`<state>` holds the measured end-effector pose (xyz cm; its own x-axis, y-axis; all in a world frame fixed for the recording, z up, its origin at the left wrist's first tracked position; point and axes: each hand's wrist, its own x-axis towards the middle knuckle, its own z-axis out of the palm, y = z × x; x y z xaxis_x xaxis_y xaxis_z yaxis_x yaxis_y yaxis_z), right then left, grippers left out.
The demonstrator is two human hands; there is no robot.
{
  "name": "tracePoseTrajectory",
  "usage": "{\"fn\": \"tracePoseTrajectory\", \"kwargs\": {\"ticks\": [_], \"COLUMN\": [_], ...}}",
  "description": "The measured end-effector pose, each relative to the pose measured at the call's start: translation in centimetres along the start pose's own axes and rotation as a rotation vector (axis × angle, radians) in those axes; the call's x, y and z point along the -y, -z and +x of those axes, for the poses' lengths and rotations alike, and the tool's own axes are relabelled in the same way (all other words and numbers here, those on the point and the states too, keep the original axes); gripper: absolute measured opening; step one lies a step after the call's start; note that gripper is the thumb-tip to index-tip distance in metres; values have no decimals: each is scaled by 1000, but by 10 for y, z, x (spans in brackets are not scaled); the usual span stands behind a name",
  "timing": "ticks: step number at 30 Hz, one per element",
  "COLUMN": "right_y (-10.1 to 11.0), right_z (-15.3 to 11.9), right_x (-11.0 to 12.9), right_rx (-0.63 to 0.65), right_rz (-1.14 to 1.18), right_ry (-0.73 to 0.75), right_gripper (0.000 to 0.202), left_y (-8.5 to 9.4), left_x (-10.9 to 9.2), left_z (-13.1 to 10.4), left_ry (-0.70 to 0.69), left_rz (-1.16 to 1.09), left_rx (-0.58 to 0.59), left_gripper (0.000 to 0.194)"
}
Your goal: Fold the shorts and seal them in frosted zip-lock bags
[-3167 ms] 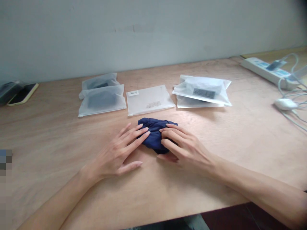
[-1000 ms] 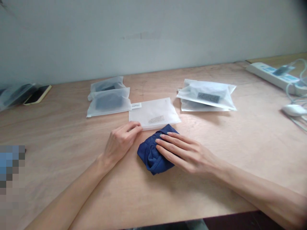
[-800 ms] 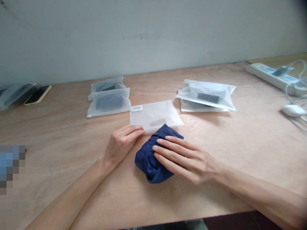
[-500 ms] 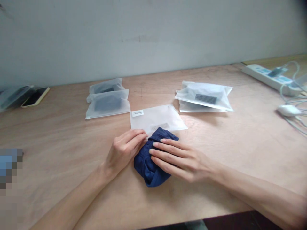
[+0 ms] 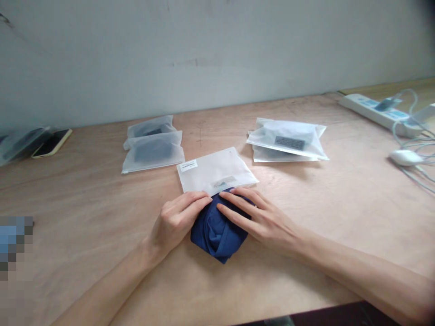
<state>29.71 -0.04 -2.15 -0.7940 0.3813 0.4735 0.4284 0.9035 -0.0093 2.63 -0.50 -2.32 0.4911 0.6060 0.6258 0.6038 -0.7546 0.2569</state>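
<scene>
The left hand [image 5: 178, 218] pinches the near white bag [image 5: 214, 170], while the right hand [image 5: 263, 217], fingers spread, should softly press the blue cloth [image 5: 220, 235].

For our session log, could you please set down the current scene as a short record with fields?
Left hand: fingers together at the near edge of the flat white pouch; grip unclear
Right hand: fingers spread over the navy cloth
Cloth state: bundled, between the hands
Surface: wooden table
Pouches on the left: two, overlapping, dark contents
Pouches on the right: two, one atop the other
Far left: phone
Far right: power strip, white adapter, cables
</scene>
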Motion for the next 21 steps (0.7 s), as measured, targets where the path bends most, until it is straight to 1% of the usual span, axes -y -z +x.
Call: {"fn": "tracePoseTrajectory", "kwargs": {"ticks": [2, 4, 6, 8, 10, 12, 16, 21], "right_y": [2, 3, 2, 1, -2, -4, -4, 1], "right_z": [1, 2, 3, 2, 1, 0, 1, 3], "right_x": [2, 2, 1, 0, -1, -1, 2, 7], "right_rx": [-25, 1, 87, 190, 247, 233, 153, 103], "right_rz": [-15, 1, 56, 119, 131, 70, -95, -220], "right_ry": [26, 38, -5, -74, -124, -144, -193, -229], "right_gripper": [41, 42, 51, 66, 77, 77, 63, 57], "left_y": [-1, 0, 0, 1, 2, 2, 2, 2], "left_x": [-1, 0, 0, 1, 1, 0, -3, -9], "left_z": [-1, -2, -4, -5, -4, -2, 2, 3], "left_ry": [54, 67, 45, 27, 19, 18, 18, 8], "left_rz": [12, 11, -14, -47, -58, -51, -29, -21], "left_rx": [-40, -56, -41, -22, -21, -38, -87, -76], "left_gripper": [19, 22, 26, 28, 27, 26, 23, 24]}}
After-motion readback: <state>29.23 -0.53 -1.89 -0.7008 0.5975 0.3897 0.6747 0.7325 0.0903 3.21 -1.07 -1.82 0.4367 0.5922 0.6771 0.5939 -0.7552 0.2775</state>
